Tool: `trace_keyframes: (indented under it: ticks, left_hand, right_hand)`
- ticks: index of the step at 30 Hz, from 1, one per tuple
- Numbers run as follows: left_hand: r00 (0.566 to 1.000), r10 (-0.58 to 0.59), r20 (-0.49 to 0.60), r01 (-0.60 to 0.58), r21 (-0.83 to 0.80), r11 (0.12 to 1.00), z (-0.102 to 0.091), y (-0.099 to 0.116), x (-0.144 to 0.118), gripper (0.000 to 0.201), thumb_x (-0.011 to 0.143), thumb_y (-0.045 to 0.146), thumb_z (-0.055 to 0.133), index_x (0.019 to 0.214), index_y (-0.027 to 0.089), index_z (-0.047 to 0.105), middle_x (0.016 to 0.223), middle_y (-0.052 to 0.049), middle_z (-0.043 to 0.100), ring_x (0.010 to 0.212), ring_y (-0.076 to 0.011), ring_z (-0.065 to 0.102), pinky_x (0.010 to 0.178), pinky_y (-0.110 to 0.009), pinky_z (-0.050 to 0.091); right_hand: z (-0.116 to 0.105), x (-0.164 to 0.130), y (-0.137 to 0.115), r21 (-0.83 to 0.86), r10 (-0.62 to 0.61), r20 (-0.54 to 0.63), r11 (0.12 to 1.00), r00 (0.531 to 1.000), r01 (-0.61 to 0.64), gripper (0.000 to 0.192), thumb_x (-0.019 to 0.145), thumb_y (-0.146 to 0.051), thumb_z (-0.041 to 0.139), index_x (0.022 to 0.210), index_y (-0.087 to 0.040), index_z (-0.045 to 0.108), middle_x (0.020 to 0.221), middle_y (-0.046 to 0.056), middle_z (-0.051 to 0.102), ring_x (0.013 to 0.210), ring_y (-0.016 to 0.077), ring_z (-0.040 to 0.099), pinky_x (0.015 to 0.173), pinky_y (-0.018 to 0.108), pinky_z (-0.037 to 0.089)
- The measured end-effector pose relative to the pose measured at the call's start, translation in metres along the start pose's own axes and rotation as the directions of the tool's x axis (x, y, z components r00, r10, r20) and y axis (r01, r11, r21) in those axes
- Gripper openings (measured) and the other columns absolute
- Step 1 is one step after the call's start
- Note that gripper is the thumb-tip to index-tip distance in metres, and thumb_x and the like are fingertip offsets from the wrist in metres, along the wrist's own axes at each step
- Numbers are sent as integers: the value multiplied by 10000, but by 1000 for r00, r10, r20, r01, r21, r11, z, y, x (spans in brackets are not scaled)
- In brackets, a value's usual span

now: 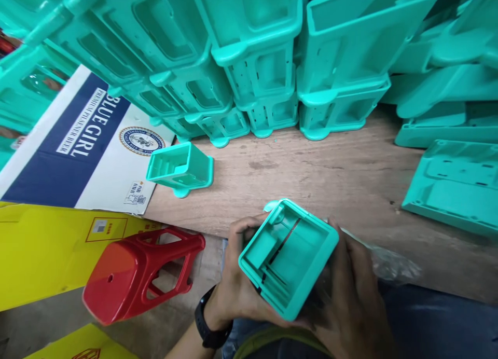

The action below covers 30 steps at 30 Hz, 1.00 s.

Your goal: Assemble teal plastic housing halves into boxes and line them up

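Two hands held one teal shell [288, 258] over the lap, at the near edge of a wooden board [330, 177]. Board: pale brown, grainy, scuffed, with dark stains ahead of the grip. Bare concrete floor showed to the left of the grip, below the board's edge.

Left hand [237, 286], with a black watch [212, 322] on the wrist, was curled round the shell's left side, fingers pressed to its wall. Right hand [350, 297] cupped the right side and underside, fingers closed against it. Shell: moulded plastic, smooth and matt, roughly rectangular with rounded corners, open face turned up, inner ribs and compartments visible; tilted, far end higher.

Just right of the right hand lay crinkled clear film [389, 265] on the board. Ahead and left of the grip, well apart from it, a second shell [181, 168] lay on its side on the board. Beyond it, across the far side, stood stacks [252, 68] of the same teal mouldings, nested and leaning. Flat teal panels [455, 188] lay to the right of the grip.

Left of the grip a red plastic stool [140, 273], glossy, with cut-out sides, lay tipped over on the floor. Behind it lay yellow cardboard [42, 255] and a white-and-blue carton [78, 146] printed "BLUE GIRL".
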<state>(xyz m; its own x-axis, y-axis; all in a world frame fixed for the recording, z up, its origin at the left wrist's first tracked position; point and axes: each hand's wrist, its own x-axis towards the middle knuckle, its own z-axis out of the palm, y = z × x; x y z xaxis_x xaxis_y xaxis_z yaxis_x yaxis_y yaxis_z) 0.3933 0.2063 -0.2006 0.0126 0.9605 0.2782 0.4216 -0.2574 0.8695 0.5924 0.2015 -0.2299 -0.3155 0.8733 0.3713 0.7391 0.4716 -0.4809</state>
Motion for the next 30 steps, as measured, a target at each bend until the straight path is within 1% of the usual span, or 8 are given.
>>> trace_keyframes:
  ticks: [3, 7, 10, 13, 18, 24, 27, 30]
  left_hand:
    - [1000, 13, -22, -13, 2, 1000, 5, 1, -5, 1181, 523, 673, 968, 1497, 321, 402, 1392, -120, 614, 1232, -408, 672, 1020, -588, 590]
    - [999, -28, -47, 23, -101, 995, 10, 2, -7, 1033, 624, 653, 930, 1481, 376, 425, 1441, -98, 609, 1291, -425, 635, 1082, -662, 532]
    - [999, -6, -49, -1, -131, 991, 10, 0, -6, 1009, 618, 659, 931, 1456, 371, 449, 1425, -90, 606, 1306, -417, 624, 1087, -642, 534]
    - [999, 16, -49, -20, -87, 996, 10, -1, -5, 1025, 617, 675, 928, 1464, 375, 434, 1414, -85, 602, 1311, -403, 621, 1090, -619, 536]
    - [998, 9, -68, -11, -36, 999, 11, 0, -4, 1019, 623, 721, 898, 1454, 379, 415, 1408, -92, 604, 1317, -413, 615, 1086, -657, 523]
    - [999, -34, -38, 36, 26, 999, 12, 5, -5, 1060, 574, 505, 965, 1446, 363, 380, 1383, -86, 610, 1223, -405, 659, 1043, -638, 558]
    - [996, -66, -55, 66, 8, 998, 14, 4, -7, 1089, 547, 498, 968, 1448, 375, 370, 1379, -79, 625, 1181, -405, 679, 1034, -643, 568]
    - [995, -52, -88, 50, -30, 998, 17, 0, -9, 1054, 561, 534, 971, 1435, 369, 405, 1372, -76, 634, 1192, -398, 678, 1067, -650, 545]
  right_hand:
    - [1, 0, 2, -44, -28, 21, 999, 999, 29, 1071, 949, -711, 506, 1678, -34, 109, 1456, 301, 512, 1230, 450, 587, 820, 564, 648]
    - [-1, 5, -2, 39, 15, -38, 999, 999, -14, 1034, 942, -654, 567, 1686, -90, 121, 1403, 263, 521, 1193, 418, 597, 803, 505, 647]
    - [-2, 8, -3, 34, 10, -37, 999, 999, -8, 1007, 953, -633, 544, 1682, -76, 126, 1400, 263, 507, 1197, 411, 588, 792, 490, 649]
    - [-2, 9, -2, 30, -1, -14, 1000, 1000, 1, 1006, 957, -648, 515, 1673, -52, 138, 1415, 273, 493, 1226, 420, 568, 811, 507, 648]
    - [-1, 12, -7, 29, 17, -21, 999, 1000, -16, 964, 942, -536, 552, 1670, -52, 145, 1418, 268, 504, 1224, 418, 572, 829, 520, 638]
    - [-1, 18, -23, -45, 96, -65, 994, 993, -99, 867, 913, -283, 512, 1659, -23, 153, 1415, 288, 534, 1230, 435, 590, 901, 568, 605]
    - [-1, 20, -23, -43, 70, -82, 996, 994, -73, 826, 931, -292, 477, 1649, -17, 175, 1347, 289, 561, 1189, 446, 604, 860, 591, 610]
    - [-1, 20, -22, -3, 66, -87, 998, 994, -66, 845, 914, -309, 492, 1649, -37, 174, 1305, 272, 563, 1145, 433, 607, 826, 581, 616]
